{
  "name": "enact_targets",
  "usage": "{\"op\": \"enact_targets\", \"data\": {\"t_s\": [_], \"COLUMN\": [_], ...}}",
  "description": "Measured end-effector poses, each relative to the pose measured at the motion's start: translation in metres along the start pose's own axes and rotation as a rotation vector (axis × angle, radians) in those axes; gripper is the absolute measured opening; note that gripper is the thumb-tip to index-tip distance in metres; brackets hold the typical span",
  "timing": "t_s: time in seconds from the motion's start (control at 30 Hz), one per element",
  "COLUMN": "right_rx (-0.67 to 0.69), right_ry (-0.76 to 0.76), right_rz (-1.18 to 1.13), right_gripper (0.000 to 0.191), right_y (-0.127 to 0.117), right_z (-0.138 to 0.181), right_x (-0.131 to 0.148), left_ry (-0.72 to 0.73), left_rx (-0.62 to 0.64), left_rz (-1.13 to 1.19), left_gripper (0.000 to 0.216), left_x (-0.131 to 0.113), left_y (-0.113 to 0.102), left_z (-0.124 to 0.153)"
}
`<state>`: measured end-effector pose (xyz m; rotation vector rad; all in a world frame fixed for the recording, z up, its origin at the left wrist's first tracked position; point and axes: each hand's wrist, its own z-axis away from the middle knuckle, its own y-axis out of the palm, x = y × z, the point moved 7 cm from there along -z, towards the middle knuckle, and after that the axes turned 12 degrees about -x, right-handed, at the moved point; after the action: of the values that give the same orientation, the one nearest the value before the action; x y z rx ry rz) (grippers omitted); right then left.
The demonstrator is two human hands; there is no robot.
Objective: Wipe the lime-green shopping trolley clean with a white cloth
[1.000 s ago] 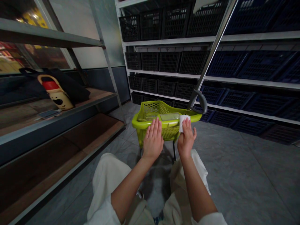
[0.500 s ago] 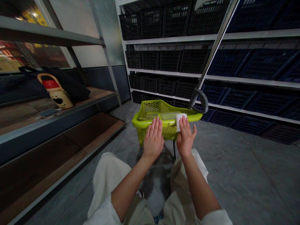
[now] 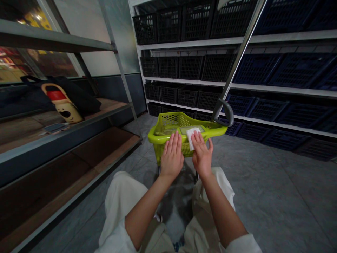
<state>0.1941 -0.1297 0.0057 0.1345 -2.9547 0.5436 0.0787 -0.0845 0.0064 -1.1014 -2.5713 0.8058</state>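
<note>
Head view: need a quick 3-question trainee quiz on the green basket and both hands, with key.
1. True or false: the left hand lies flat, fingers straight, against the near wall of the lime-green plastic mesh basket.
2. What does the right hand press onto the basket's near rim? A) small white wipe B) red cap C) black bag
3. Fill in: the plastic crates on the white shelves behind the basket are black and ____.
Key: 1 true; 2 A; 3 blue.
</note>
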Motion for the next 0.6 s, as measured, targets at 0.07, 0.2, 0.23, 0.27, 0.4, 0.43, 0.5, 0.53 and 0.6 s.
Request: {"op": "enact_targets", "data": {"t_s": [0.07, 0.2, 0.23, 0.27, 0.4, 0.43, 0.5, 0.53, 0.6], "right_rx": [-0.096, -0.180, -0.152, -0.108, 0.079, 0.100, 0.089, 0.061, -0.035], "right_ry": [0.141, 0.301, 0.276, 0.223, -0.061, -0.098, -0.088, -0.041, 0.115], "right_rz": [0.060, 0.132, 0.127, 0.110, -0.023, -0.044, -0.039, -0.015, 0.057], "right_gripper": [0.072, 0.070, 0.070, 0.071, 0.073, 0.073, 0.073, 0.073, 0.072], "right_y": [-0.005, -0.007, -0.006, -0.003, 0.003, 0.003, 0.001, 0.000, -0.004], "right_z": [0.003, 0.008, 0.006, 0.004, -0.002, -0.002, -0.001, 0.000, 0.002], "right_x": [-0.029, -0.047, -0.039, -0.027, 0.025, 0.029, 0.019, 0.006, -0.027], "left_ry": [-0.002, -0.026, -0.028, -0.029, -0.015, -0.014, -0.013, -0.013, -0.014], "left_rx": [0.000, -0.006, -0.009, -0.014, -0.023, -0.019, -0.009, -0.003, 0.007], "left_rz": [0.006, 0.018, 0.021, 0.023, 0.022, 0.018, 0.013, 0.011, 0.008], "left_gripper": [0.079, 0.082, 0.082, 0.082, 0.081, 0.080, 0.079, 0.079, 0.079], "left_x": [0.000, 0.000, 0.000, -0.001, -0.001, -0.001, 0.000, 0.001, 0.001], "left_y": [-0.001, 0.000, 0.000, 0.000, 0.000, 0.000, 0.000, -0.001, -0.001], "left_z": [0.000, 0.000, 0.000, 0.000, 0.000, 0.000, 0.000, 0.000, 0.000]}}
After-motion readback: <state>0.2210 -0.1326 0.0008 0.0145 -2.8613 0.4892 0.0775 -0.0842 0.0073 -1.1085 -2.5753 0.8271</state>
